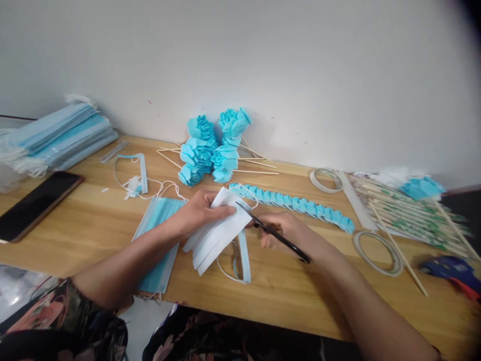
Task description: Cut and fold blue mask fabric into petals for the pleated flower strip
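Observation:
My left hand (pixel 203 210) grips a white-sided face mask (pixel 221 228) in front of me, thumb on top, its pleats partly fanned open at the lower left. Black scissors (pixel 280 238) are in my right hand (pixel 280 228), with the blades at the mask's upper right edge. A thin ear loop stands out beside that edge. Below the held mask lies a cut-off blue strip (pixel 244 258) with its loop. Another blue face mask (pixel 160 245) lies flat beneath my left forearm, partly covered by it.
Blue flowers on sticks (pixel 210 145) lie against the wall. A row of blue petals (pixel 296 203) stretches right. Tape rolls (pixel 325 189), bundled sticks (pixel 406 210) and a glue gun (pixel 449 268) are on the right; stacked masks (pixel 63 135) and a phone (pixel 37 203) on the left.

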Motion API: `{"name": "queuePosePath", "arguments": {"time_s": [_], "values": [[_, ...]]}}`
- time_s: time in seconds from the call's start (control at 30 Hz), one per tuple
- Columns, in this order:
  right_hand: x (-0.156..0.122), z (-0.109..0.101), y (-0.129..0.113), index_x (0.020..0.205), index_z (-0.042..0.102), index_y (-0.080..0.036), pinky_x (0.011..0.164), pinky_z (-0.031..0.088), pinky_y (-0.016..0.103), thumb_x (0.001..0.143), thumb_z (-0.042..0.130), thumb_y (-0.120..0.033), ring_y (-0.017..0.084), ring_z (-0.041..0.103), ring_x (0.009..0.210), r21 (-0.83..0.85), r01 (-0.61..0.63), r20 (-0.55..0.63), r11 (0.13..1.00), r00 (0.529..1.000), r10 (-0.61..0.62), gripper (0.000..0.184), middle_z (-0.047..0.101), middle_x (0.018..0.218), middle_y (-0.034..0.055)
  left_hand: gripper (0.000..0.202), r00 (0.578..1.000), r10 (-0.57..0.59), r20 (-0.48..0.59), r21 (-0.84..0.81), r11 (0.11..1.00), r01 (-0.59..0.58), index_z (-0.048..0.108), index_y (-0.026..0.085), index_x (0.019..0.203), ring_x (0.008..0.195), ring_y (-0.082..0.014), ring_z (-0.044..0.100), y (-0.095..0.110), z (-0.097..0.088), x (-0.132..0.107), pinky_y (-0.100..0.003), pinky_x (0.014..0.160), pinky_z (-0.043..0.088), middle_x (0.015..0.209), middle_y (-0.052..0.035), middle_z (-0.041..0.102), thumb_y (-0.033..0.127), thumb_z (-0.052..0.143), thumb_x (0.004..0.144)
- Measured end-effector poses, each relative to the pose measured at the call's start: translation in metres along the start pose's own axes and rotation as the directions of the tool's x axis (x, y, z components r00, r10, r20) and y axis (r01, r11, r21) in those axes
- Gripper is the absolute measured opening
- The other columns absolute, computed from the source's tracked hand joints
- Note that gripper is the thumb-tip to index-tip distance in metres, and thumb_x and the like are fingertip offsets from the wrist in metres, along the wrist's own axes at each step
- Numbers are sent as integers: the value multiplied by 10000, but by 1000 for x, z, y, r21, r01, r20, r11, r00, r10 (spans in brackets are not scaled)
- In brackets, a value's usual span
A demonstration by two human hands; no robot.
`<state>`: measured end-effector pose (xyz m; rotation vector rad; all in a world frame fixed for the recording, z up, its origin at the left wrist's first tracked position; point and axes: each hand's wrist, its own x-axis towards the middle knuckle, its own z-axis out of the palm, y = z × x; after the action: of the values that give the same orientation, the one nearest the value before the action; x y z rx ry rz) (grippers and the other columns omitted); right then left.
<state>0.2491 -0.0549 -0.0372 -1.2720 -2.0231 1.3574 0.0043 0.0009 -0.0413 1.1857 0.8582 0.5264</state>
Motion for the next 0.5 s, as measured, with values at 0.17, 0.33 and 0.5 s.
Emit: {"name": "queuePosePath", "arguments": {"time_s": [0.17, 0.33, 0.5], "values": [[0, 2, -6, 1035, 737, -162, 515, 306, 217, 782, 653, -641, 95, 381, 548, -45, 78, -65, 996, 995, -81, 548, 483, 606, -41, 347, 994, -80, -74, 40, 996, 83, 731, 131, 806, 562, -158, 627, 4, 2, -3, -226, 499, 478, 718, -60, 731, 443, 797, 668], [-1, 2, -12, 949, 754, -130, 548, 330, 219, 778, 634, -667, 88, 378, 556, -44, 73, -116, 996, 990, -77, 576, 453, 591, -45, 368, 980, -123, -155, 37, 991, 130, 727, 141, 754, 508, -151, 602, 2, 3, 0, -219, 458, 463, 674, -50, 726, 464, 832, 611], [-1, 2, -7, 930, 751, -141, 530, 318, 214, 790, 630, -654, 87, 361, 552, -46, 90, -104, 995, 990, -94, 545, 437, 595, -45, 380, 979, -120, -166, 35, 991, 128, 733, 129, 770, 530, -157, 620, 3, 6, 1, -226, 485, 479, 691, -60, 735, 451, 842, 601]]}}
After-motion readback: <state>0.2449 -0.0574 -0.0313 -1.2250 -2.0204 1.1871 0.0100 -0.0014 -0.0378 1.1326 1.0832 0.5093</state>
